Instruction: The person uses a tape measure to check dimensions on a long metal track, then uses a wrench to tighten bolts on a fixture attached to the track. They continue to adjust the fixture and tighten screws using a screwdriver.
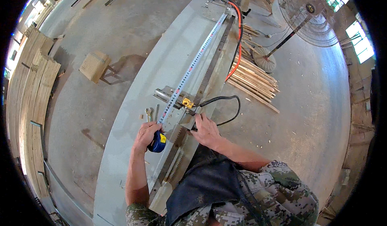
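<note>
My left hand [146, 136] is closed round a blue and yellow tape measure [157, 142] near the front of a long grey table [133, 101]. Its white blade [192, 68] runs out straight to the far end, alongside a long metal rail [213, 62]. My right hand [205, 130] has its fingers curled over a metal stop block [188, 120] on the rail; the fingertips are partly hidden. Just beyond that block sits a small yellow part [187, 103] on a metal crosspiece [163, 93]. A wrench [149, 114] lies left of the blade.
A black cable [231, 97] loops out right of the rail, and a red hose [240, 44] hangs from the far end. Wooden strips [258, 82] lie on the floor by a standing fan [309, 9]. Stacked boards [34, 88] and a small stool [95, 66] are at left.
</note>
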`<move>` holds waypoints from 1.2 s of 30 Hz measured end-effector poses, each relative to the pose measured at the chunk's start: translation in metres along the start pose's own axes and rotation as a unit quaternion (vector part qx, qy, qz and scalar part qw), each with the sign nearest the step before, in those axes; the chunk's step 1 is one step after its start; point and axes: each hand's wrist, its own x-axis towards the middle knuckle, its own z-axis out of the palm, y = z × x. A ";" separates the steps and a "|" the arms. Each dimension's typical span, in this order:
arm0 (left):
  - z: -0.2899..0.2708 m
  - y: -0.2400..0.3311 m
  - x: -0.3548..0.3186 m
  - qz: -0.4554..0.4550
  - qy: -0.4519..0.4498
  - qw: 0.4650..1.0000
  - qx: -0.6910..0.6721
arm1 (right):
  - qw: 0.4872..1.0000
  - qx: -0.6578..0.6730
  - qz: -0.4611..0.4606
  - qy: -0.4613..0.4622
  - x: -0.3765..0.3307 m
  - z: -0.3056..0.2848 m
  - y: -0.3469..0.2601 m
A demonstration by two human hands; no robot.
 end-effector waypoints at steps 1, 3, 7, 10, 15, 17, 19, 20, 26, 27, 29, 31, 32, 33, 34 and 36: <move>-0.001 0.001 0.000 -0.015 0.001 1.000 0.004 | 1.000 0.003 0.007 -0.002 0.000 0.002 0.001; -0.001 -0.007 0.004 0.000 -0.003 1.000 -0.011 | 1.000 0.014 -0.011 0.008 -0.001 0.002 0.001; -0.001 -0.007 0.004 0.009 -0.010 0.999 -0.034 | 0.999 0.034 -0.036 0.021 -0.001 0.003 0.008; -0.004 -0.004 0.004 -0.003 -0.014 1.000 -0.027 | 0.999 0.034 -0.037 0.021 0.000 0.006 0.008; -0.003 0.009 -0.002 0.010 -0.007 1.000 -0.017 | 0.997 0.008 -0.057 0.045 -0.001 0.008 0.012; -0.003 0.006 -0.001 0.007 -0.001 1.000 -0.008 | 0.998 -0.001 -0.047 0.037 -0.002 0.007 0.010; -0.003 0.002 0.002 0.004 0.011 1.000 -0.005 | 0.999 0.002 -0.032 0.026 -0.003 0.007 0.009; -0.004 0.003 0.003 0.004 0.005 1.000 0.002 | 0.999 -0.001 -0.033 0.029 -0.003 0.010 0.010; -0.003 0.011 -0.003 0.006 -0.006 1.000 0.010 | 0.999 0.020 -0.015 0.024 -0.006 0.023 0.015; -0.002 0.017 -0.006 -0.004 -0.001 1.000 0.003 | 0.999 0.026 -0.028 0.035 -0.005 0.024 0.017; -0.002 0.020 -0.008 -0.005 -0.001 1.000 -0.002 | 0.998 0.030 -0.038 0.036 -0.005 0.022 0.019; -0.003 0.013 -0.006 0.012 -0.006 1.000 -0.001 | 0.999 0.027 -0.034 0.013 -0.006 0.018 0.016; -0.005 0.010 -0.004 0.010 -0.017 1.000 -0.004 | 0.998 0.024 -0.044 0.025 -0.005 0.017 0.016; -0.005 0.010 -0.005 0.013 -0.016 1.000 -0.011 | 0.998 0.020 -0.054 0.034 -0.005 0.017 0.016; -0.003 0.010 -0.005 0.015 -0.016 1.000 -0.019 | 0.997 0.017 -0.063 0.043 -0.004 0.017 0.016; -0.004 0.007 -0.005 0.019 -0.014 0.999 -0.028 | 0.997 0.020 -0.063 0.040 -0.005 0.016 0.016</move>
